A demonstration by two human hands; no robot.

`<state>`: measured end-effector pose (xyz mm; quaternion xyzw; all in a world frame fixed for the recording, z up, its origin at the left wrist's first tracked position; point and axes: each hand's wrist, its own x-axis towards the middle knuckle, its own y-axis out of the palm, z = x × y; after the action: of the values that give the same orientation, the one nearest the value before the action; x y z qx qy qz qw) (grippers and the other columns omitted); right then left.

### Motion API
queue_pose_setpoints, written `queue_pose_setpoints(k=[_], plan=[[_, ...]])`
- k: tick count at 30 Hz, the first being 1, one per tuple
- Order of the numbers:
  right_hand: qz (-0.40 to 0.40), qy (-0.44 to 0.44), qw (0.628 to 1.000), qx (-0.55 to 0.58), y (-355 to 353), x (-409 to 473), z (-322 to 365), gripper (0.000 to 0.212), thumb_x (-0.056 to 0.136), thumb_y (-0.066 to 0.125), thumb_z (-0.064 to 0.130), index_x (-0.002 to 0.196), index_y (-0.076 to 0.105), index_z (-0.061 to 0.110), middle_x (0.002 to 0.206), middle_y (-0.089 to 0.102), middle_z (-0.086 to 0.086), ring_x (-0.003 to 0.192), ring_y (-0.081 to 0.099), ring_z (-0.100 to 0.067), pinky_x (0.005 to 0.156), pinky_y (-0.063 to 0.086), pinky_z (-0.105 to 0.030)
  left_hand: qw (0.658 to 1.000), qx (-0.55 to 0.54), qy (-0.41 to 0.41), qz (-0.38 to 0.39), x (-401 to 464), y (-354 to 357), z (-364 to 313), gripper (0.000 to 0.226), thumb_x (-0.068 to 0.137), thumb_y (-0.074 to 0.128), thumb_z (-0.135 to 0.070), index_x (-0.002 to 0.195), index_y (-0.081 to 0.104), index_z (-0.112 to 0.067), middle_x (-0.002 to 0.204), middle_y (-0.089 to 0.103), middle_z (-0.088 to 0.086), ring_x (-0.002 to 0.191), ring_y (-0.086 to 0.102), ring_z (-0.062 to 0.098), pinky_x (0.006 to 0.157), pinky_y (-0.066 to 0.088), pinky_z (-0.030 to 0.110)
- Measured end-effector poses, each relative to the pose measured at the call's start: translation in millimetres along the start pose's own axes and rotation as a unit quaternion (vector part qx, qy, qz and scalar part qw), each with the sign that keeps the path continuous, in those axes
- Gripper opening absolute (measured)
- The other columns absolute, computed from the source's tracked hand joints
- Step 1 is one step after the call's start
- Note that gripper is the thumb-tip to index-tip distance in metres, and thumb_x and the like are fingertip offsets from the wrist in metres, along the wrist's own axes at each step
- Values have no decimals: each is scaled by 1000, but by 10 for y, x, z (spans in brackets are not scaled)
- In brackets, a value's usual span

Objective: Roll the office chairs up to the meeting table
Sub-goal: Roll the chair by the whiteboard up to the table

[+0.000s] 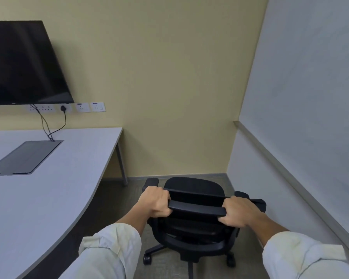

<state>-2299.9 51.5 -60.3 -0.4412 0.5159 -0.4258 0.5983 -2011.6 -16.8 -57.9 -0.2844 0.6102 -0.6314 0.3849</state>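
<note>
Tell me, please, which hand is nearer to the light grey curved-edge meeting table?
Left. The left hand grips the black office chair's top bar at the end beside the meeting table; the right hand grips the far end.

Both hands (pixel 197 207) on chair backrest (pixel 196 209) — table (pixel 73 174) leftward

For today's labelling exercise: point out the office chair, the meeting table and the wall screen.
office chair (pixel 195 187): head view, on the seat.
meeting table (pixel 54 190): head view, bare top.
wall screen (pixel 22 65): head view, dark panel.

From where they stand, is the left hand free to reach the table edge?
Probably yes: the left hand grips the chair's top bar, but only open floor lies between it and the table edge.
</note>
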Motion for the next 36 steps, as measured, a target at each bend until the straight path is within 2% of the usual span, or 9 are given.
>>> queue_pose_setpoints(k=[6, 11, 14, 16, 19, 23, 26, 30, 36], plan=[[-20, -30, 999, -8, -46, 412, -248, 35, 69, 51, 51, 64, 57, 16, 59, 61, 3, 56, 61, -17, 58, 52, -36, 999, -23, -25, -11, 266, 29, 13, 28, 73, 48, -43, 65, 61, -19, 59, 53, -3, 57, 51, 25, 57, 36, 31], [-17, -94, 995, -31, -132, 638, -496, 33, 70, 52, 50, 58, 52, 19, 54, 55, 6, 57, 60, -19, 57, 48, -33, 996, -30, -85, -12, 278, 60, -186, 32, 73, 46, -44, 69, 63, -18, 62, 58, -1, 58, 54, 26, 57, 36, 31], [-27, -143, 988, -46, -173, 706, -693, 34, 71, 53, 52, 62, 57, 19, 57, 58, 5, 59, 61, -17, 54, 44, -31, 990, -44, -134, -6, 215, 6, -441, 30, 74, 47, -43, 69, 63, -19, 63, 58, -2, 59, 55, 25, 58, 38, 31], [-54, -168, 982, -61, -216, 747, -833, 37, 72, 53, 57, 67, 63, 21, 62, 63, 5, 63, 62, -16, 57, 46, -32, 986, -46, -162, -4, 186, -35, -624, 29, 74, 48, -44, 68, 62, -20, 62, 57, -3, 59, 54, 25, 58, 37, 32], [-75, -187, 977, -69, -227, 799, -923, 39, 74, 52, 62, 66, 61, 25, 66, 64, 6, 68, 64, -19, 62, 48, -34, 979, -42, -198, 2, 134, -51, -803, 32, 74, 47, -47, 66, 62, -19, 63, 60, -2, 60, 57, 25, 58, 37, 32], [-61, -215, 973, -62, -287, 920, -847, 42, 73, 52, 63, 61, 56, 24, 61, 59, 6, 64, 60, -22, 62, 45, -34, 970, -29, -239, 19, 46, -66, -853, 36, 75, 45, -49, 70, 65, -19, 67, 63, -2, 64, 61, 25, 59, 37, 31], [-51, -259, 963, -61, -329, 1067, -709, 42, 72, 55, 61, 57, 51, 22, 57, 56, 6, 57, 52, -20, 60, 40, -34, 962, -16, -271, 21, -32, -45, -776, 37, 73, 44, -48, 69, 64, -17, 62, 58, -3, 60, 57, 23, 59, 37, 30], [-54, -301, 950, -68, -405, 1307, -520, 41, 72, 56, 56, 55, 46, 20, 54, 50, 6, 51, 45, -17, 57, 36, -34, 953, -9, -302, 19, -57, -6, -590, 36, 74, 43, -47, 70, 65, -18, 66, 64, 1, 60, 57, 21, 60, 45, 31], [-53, -328, 940, -77, -499, 1949, -216, 42, 72, 54, 58, 63, 58, 18, 59, 57, 5, 59, 56, -22, 58, 42, -35, 938, -17, -347, 14, 90, 65, -221, 35, 76, 43, -46, 69, 64, -20, 65, 65, 1, 62, 63, 20, 65, 54, 33]])
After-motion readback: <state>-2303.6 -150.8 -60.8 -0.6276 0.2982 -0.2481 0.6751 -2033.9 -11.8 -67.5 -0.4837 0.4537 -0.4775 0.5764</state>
